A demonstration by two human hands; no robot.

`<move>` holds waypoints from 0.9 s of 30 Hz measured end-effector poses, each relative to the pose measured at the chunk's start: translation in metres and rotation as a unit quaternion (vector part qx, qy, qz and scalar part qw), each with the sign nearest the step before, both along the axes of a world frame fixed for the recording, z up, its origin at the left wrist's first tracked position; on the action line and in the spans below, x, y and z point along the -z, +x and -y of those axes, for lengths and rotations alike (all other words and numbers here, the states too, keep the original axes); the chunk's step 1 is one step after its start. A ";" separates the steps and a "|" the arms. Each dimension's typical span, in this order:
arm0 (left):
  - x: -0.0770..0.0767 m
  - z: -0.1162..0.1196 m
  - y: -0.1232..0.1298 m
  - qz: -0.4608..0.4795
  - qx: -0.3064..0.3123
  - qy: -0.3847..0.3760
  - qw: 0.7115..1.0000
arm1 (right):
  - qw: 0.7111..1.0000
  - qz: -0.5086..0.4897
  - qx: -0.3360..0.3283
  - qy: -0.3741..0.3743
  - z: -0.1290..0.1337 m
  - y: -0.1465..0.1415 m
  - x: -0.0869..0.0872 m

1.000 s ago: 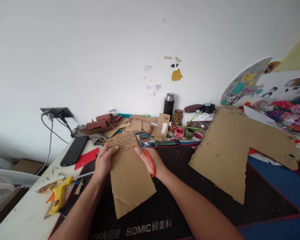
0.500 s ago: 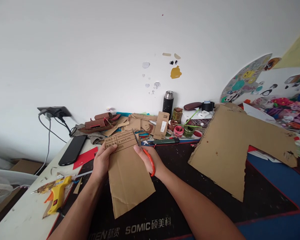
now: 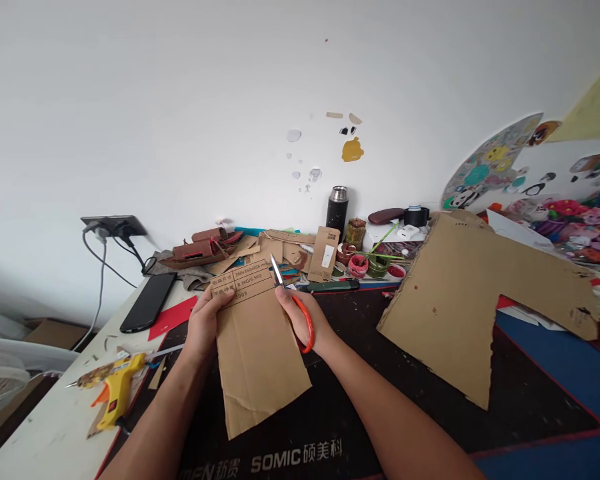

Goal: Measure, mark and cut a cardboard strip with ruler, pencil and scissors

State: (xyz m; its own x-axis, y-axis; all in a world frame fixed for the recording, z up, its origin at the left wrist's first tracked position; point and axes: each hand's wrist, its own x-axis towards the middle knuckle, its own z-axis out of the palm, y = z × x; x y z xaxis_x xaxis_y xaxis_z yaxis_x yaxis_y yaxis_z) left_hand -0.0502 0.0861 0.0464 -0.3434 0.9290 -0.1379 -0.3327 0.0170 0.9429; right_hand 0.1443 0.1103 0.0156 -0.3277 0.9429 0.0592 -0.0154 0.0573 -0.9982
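Observation:
A strip of brown cardboard [image 3: 260,353] with printed text at its top end is held over the dark mat by my left hand [image 3: 205,320], thumb on the print and fingers behind. My right hand [image 3: 305,317] is closed on orange-handled scissors [image 3: 309,327]. Their silver blades point up and away, beside the right edge of the strip near the printed end. Part of the handle is hidden by the fingers.
Yellow glue gun [image 3: 117,393] and black phone [image 3: 149,302] lie at the left. A large cardboard sheet [image 3: 445,300] lies at the right. Behind are cardboard scraps [image 3: 273,247], paint jars [image 3: 359,265], a green cutter [image 3: 333,286] and a black flask [image 3: 337,210].
The scissors have moved slightly right, and their blades now show more clearly beside the strip's edge. The camera view has shifted a little.

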 end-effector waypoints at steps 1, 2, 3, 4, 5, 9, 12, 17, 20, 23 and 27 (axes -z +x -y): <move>0.000 -0.001 -0.001 0.005 0.001 0.000 1.000 | 1.000 -0.002 0.000 0.004 -0.002 0.001 -0.001; 0.000 -0.001 -0.001 0.009 0.002 0.001 1.000 | 1.000 -0.002 0.005 0.007 -0.003 0.003 -0.001; 0.001 -0.002 -0.002 0.014 0.003 0.002 1.000 | 1.000 0.000 0.013 0.006 -0.005 0.004 -0.002; 0.002 -0.003 -0.003 0.018 0.006 0.003 1.000 | 1.000 0.000 0.023 0.000 -0.006 0.005 -0.002; 0.003 -0.003 -0.004 0.022 0.009 0.003 1.000 | 0.999 -0.003 0.030 -0.013 -0.006 0.005 -0.002; 0.006 -0.003 -0.003 0.034 0.026 0.004 0.999 | 0.994 -0.063 0.017 -0.093 -0.007 0.006 -0.002; 0.007 -0.002 -0.002 0.041 0.039 0.009 0.998 | 0.988 -0.104 0.025 -0.109 -0.008 0.006 -0.003; 0.010 -0.003 -0.003 0.050 0.050 0.025 0.997 | 0.984 -0.117 0.028 -0.130 -0.010 0.008 -0.006; 0.010 -0.003 -0.003 0.057 0.061 0.030 0.996 | 0.981 -0.133 0.027 -0.141 -0.010 0.009 -0.008; 0.010 -0.002 -0.003 0.065 0.078 0.027 0.994 | 0.982 -0.134 0.028 -0.133 -0.008 0.009 -0.009; 0.012 0.000 -0.002 0.077 0.102 0.008 0.992 | 0.983 -0.145 0.001 -0.113 -0.006 0.007 -0.005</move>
